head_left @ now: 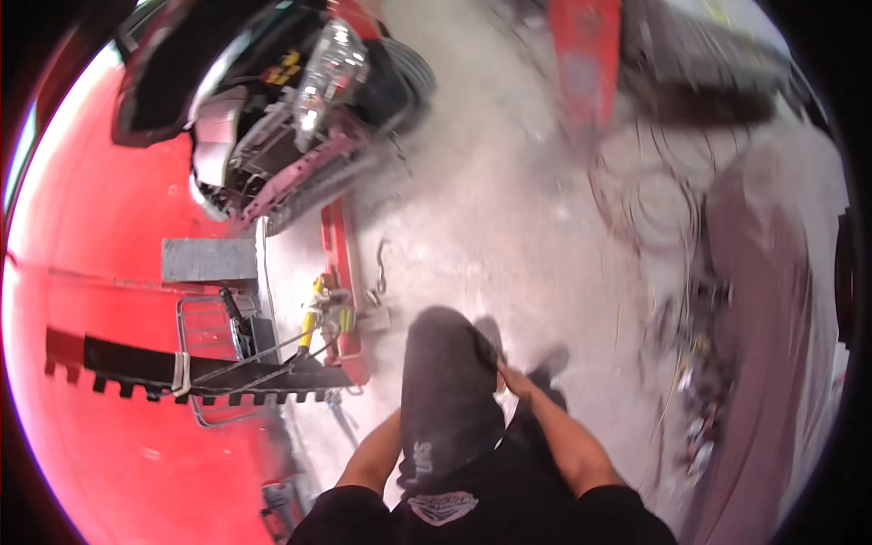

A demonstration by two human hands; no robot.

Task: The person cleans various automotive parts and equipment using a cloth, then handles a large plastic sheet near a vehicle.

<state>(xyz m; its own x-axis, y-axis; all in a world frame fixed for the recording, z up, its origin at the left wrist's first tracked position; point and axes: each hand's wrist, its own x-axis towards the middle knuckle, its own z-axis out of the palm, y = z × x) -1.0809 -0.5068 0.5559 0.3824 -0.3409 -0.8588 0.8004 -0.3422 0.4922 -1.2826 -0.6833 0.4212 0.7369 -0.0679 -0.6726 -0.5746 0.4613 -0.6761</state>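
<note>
One of my legs, in dark trousers (445, 381), is raised in front of me with the knee bent. My right hand (515, 380) reaches down to the inner side of that knee and seems to touch the trouser cloth. Its fingers are partly hidden and blurred, so what they hold, if anything, does not show. My left forearm (375, 450) passes behind the raised leg, and the hand at its end is hidden.
At upper left stands a car front (272, 136) with its hood up and bumper off. A red post with yellow-handled clamps (311, 327) and a black toothed rail (218, 374) lie to my left. Cables (658, 204) loop on the floor near a covered shape (763, 300) at right.
</note>
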